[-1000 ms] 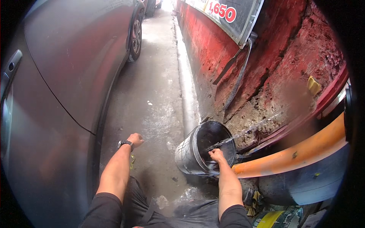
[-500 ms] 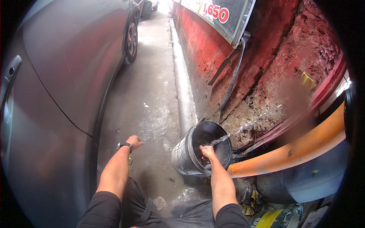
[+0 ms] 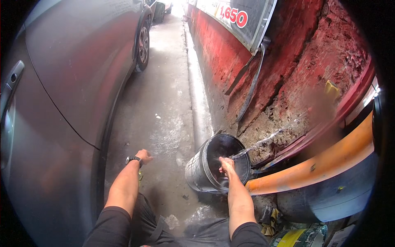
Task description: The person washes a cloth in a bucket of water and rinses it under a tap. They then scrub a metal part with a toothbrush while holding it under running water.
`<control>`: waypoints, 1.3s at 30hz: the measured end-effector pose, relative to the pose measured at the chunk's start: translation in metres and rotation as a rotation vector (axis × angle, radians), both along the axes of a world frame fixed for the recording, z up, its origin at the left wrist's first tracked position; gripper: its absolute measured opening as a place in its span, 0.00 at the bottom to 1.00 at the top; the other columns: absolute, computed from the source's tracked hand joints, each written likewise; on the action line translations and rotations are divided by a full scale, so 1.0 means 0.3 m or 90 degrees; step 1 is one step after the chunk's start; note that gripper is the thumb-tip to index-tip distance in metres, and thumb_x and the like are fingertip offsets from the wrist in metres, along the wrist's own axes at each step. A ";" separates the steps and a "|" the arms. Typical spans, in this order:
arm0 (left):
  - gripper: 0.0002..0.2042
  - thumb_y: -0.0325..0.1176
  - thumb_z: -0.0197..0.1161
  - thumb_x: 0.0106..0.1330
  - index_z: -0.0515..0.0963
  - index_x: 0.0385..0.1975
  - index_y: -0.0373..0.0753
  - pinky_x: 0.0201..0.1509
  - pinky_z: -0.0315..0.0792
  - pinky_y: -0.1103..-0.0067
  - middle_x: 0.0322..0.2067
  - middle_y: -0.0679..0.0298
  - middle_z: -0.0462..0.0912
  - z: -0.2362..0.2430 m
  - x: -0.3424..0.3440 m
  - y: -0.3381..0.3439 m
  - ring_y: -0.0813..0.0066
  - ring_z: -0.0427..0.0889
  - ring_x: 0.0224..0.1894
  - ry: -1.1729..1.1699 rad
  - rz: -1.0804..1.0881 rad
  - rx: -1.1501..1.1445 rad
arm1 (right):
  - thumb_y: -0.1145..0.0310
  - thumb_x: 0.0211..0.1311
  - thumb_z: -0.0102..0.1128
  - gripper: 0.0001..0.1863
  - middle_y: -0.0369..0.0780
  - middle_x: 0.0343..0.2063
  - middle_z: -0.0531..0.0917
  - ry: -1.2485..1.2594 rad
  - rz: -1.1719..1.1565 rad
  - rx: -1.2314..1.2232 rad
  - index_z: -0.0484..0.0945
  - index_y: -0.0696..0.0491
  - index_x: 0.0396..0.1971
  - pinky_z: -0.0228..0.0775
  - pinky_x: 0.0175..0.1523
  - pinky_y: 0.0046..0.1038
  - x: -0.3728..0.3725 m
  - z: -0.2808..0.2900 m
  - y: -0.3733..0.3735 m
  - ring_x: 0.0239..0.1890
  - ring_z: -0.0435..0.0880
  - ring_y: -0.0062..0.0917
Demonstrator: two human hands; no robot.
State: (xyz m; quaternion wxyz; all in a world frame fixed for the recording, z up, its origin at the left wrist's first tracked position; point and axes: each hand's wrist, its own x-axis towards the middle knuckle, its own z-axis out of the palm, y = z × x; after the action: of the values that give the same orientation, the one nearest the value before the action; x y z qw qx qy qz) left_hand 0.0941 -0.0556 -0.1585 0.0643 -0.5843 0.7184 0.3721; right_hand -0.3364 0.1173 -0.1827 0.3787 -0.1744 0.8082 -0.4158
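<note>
A worn white-and-black bucket [image 3: 196, 171] leans on the ground by the wall, its dark mouth tilted up toward me. My right hand [image 3: 227, 166] is at the mouth, fingers curled inward with nothing visible in them. A thin stream of water [image 3: 267, 140] comes in from the right and reaches the bucket's mouth beside this hand. Over the concrete, left of the bucket, hangs my left hand [image 3: 144, 156], its fingers loosely curled and no object showing in them. A dark wristwatch [image 3: 133, 159] is on that wrist.
A grey car [image 3: 66, 90] stands close on my left. Along the right runs a rough red wall [image 3: 288, 53] with a framed sign [image 3: 242, 24]. A thick orange pipe-like piece [image 3: 308, 168] lies over a blue drum-like container [image 3: 329, 201]. A green-and-yellow can [image 3: 296, 238] sits lower right.
My right hand has turned and shifted slightly at the bucket's mouth, with its fingers drawn in. The bucket's rim sits slightly lower in view. My left hand has barely moved.
</note>
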 end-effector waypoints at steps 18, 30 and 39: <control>0.13 0.41 0.68 0.55 0.85 0.34 0.39 0.46 0.77 0.70 0.32 0.54 0.86 -0.057 -0.016 -0.016 0.62 0.86 0.39 -0.014 -0.001 -0.105 | 0.56 0.52 0.61 0.21 0.54 0.45 0.82 0.328 0.360 0.196 0.83 0.58 0.40 0.72 0.57 0.42 -0.022 -0.076 0.053 0.50 0.80 0.48; 0.16 0.41 0.66 0.53 0.83 0.34 0.34 0.48 0.76 0.67 0.36 0.49 0.85 0.018 -0.038 0.008 0.55 0.84 0.42 -0.015 -0.002 -0.045 | 0.56 0.53 0.61 0.22 0.54 0.47 0.81 0.281 0.376 0.215 0.82 0.55 0.44 0.71 0.58 0.42 -0.033 -0.052 0.066 0.52 0.80 0.48; 0.16 0.42 0.72 0.49 0.81 0.30 0.37 0.48 0.76 0.69 0.35 0.52 0.85 0.038 -0.039 0.015 0.60 0.84 0.42 -0.025 0.011 -0.052 | 0.55 0.53 0.64 0.23 0.55 0.45 0.82 0.300 0.371 0.232 0.83 0.59 0.41 0.72 0.58 0.41 -0.043 -0.033 0.070 0.51 0.80 0.47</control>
State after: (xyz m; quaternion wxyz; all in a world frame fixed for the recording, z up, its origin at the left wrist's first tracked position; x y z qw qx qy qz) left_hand 0.0825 -0.0512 -0.1472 0.0511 -0.6001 0.7263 0.3313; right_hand -0.3492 0.1384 -0.1925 0.3098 -0.4160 0.8502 -0.0901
